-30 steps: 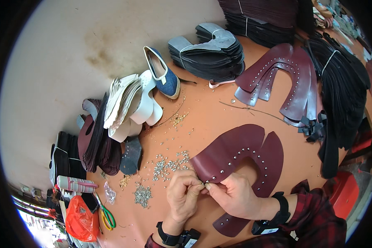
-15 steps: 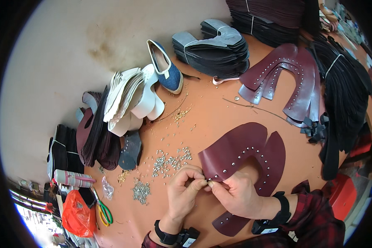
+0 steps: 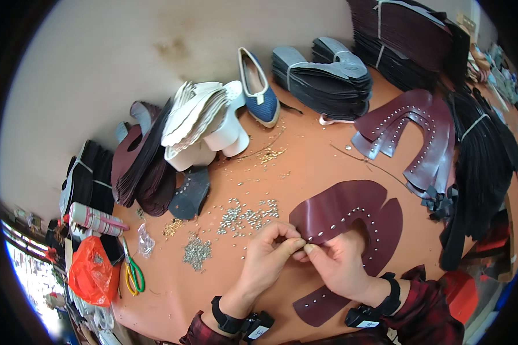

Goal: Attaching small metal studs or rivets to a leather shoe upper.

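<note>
A burgundy leather shoe upper piece (image 3: pixel 335 198), curved like a horseshoe with a row of silver studs along its inner edge, is held over the table. My right hand (image 3: pixel 344 265) grips its left end from below, thumb and forefinger closed at the corner. Against the same corner, my left hand (image 3: pixel 273 256) is pinched, its thumb and forefinger meeting the right fingertips. Whatever lies between those left fingertips is too small and covered to make out. Left of my hands, loose silver studs (image 3: pixel 244 218) and a pile of small silver rivet parts (image 3: pixel 197 253) lie scattered.
Pliers with green and yellow handles (image 3: pixel 134 276) lie beside a red plastic bag (image 3: pixel 92 270). White cut pieces (image 3: pixel 193 123), a blue shoe (image 3: pixel 258 92) and black bundles (image 3: pixel 322 80) line the back. Studded burgundy pieces (image 3: pixel 429 129) and black strips (image 3: pixel 483 161) are at right.
The view has shifted, so the back items appear farther right. Both hands stay at the leather corner; the fingertips have drawn closer together, and the small dark spot between them is now covered.
</note>
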